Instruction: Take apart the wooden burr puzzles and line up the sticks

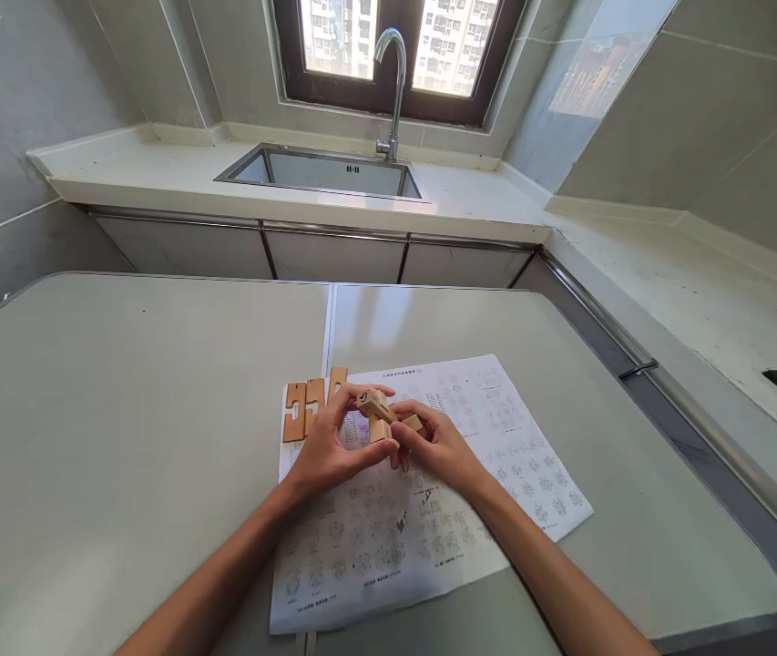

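Observation:
Several interlocked wooden puzzle pieces (380, 428) are held together above the printed sheet. My left hand (333, 442) closes on them from the left, thumb below and fingers over the top. From the right, my right hand (437, 445) pinches the same pieces with thumb and fingers. One block end (414, 423) sticks out beside the right fingers; the parts under the fingertips are hidden. Left of my left hand, a notched wooden piece (294, 412) and another notched piece (314, 401) lie side by side. A third piece (337, 377) lies just behind the left hand, partly covered.
The paper sheet (388, 583), printed with small diagrams, lies on a pale table (121, 437) with a seam down its middle. Beyond the table are a counter (470, 196), a sink (320, 169) and a faucet (398, 91) under a window. Another counter (702, 292) runs along the right.

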A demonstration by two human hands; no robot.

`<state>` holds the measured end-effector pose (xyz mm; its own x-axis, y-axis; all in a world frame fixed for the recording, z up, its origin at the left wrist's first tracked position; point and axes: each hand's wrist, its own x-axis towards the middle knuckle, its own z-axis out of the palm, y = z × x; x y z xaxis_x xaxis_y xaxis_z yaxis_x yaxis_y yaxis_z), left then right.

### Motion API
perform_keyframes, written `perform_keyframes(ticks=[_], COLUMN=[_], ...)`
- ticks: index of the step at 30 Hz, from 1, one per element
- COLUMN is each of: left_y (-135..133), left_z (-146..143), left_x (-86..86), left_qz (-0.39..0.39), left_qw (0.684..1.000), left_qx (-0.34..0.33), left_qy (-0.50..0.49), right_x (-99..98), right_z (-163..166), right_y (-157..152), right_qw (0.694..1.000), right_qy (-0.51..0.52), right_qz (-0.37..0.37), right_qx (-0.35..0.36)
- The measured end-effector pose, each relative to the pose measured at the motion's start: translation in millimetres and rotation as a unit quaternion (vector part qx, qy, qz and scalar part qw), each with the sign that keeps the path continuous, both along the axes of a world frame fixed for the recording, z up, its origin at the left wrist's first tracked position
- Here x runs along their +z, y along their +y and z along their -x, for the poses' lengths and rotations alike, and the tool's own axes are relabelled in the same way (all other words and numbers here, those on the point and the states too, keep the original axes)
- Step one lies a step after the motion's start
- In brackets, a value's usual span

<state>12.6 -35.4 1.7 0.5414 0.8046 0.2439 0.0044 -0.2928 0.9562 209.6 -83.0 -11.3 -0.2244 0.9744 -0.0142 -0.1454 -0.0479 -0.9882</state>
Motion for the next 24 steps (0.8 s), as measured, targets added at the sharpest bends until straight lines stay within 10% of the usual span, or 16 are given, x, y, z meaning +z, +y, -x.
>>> perform_keyframes(ticks=[24], left_y=[-6.7], left_z=[-1.6], left_x=[6.8], left_qz=[-0.124], left_qw=[0.991], left_qx=[-0.019], left_qy=[0.040], right_x=[-15.2], right_z=[-22.3], right_y=[3.9], right_qw=[0.967], right_qy=[0.179], right_qz=[0.104], right_qx=[0.148])
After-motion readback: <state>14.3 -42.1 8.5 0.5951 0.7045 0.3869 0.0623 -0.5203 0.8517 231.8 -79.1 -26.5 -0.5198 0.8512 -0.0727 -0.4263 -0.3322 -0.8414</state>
